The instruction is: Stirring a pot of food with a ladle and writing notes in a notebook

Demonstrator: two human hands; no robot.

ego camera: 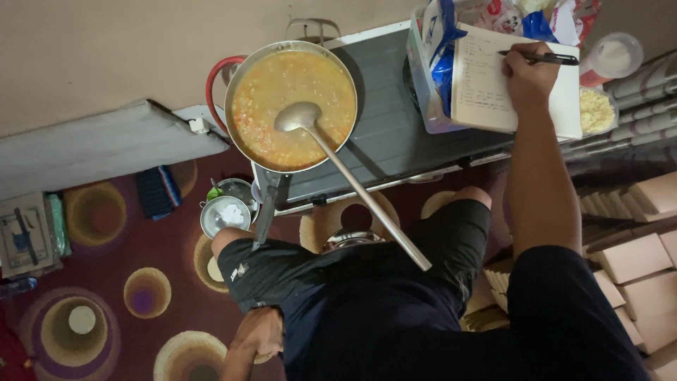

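Writing in the upper right of the frame, the right hand [530, 74] is closed around a black pen [539, 58] whose tip rests on the open page of a notebook [486, 85]; the notebook lies across a clear plastic tub [423, 77] stuffed with bags. At the bottom, left of centre, the left hand [259, 333] sits curled against the thigh of the black shorts [352, 282], holding nothing that can be seen. Upper centre, a wide metal pan [291, 106] of orange soup stands on a dark stove top [395, 134], and a long steel ladle [352, 180] leans in it (handle slanting down toward the lap). Lower left of the pan, a small steel bowl [224, 215] sits on the patterned maroon carpet [106, 282]
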